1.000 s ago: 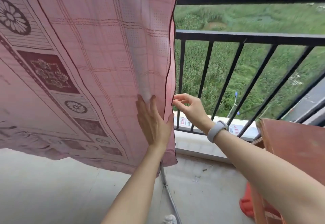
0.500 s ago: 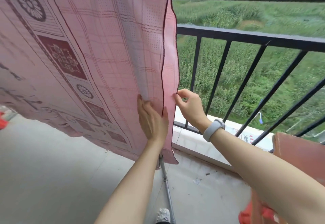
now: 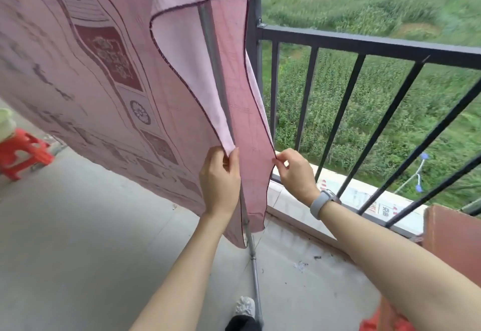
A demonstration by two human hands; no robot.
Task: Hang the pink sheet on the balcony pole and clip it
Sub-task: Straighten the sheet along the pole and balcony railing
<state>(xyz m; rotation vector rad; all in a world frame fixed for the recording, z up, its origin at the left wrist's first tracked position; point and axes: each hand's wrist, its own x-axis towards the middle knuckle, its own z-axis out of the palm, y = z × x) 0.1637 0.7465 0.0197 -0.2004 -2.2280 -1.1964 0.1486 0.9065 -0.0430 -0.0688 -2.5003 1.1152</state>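
Since half a second ago, both hands have dropped from lying against the cloth to pinching its edges, and the near layer has peeled back so that a grey pole now shows between the two layers.

At far left a red plastic stool (image 3: 22, 152) stands on the balcony floor (image 3: 91, 239), with something pale green on top of it, cut off by the frame edge. The pink sheet (image 3: 86, 75) fills the upper left, draped from above and hanging down towards the floor; it carries dark red panels and round flower motifs, and its border is edged in dark stitching. Its near corner is folded back, showing a paler underside.

The left hand (image 3: 220, 182) has its grip closed on the edge of that folded-back layer, thumb and fingers curled round the hem. The grey pole (image 3: 217, 75) runs slanting down behind this hand, between the layers, to the floor beside a pale shoe (image 3: 244, 306).

The right hand (image 3: 295, 172) pinches the dark-edged hem of the far layer between thumb and fingertips, grip closed on the cloth; a grey wristband (image 3: 320, 204) sits on that wrist. Just behind it stands the dark balcony railing (image 3: 364, 45), with green fields beyond. A reddish-brown table (image 3: 453, 234) shows at the right edge.
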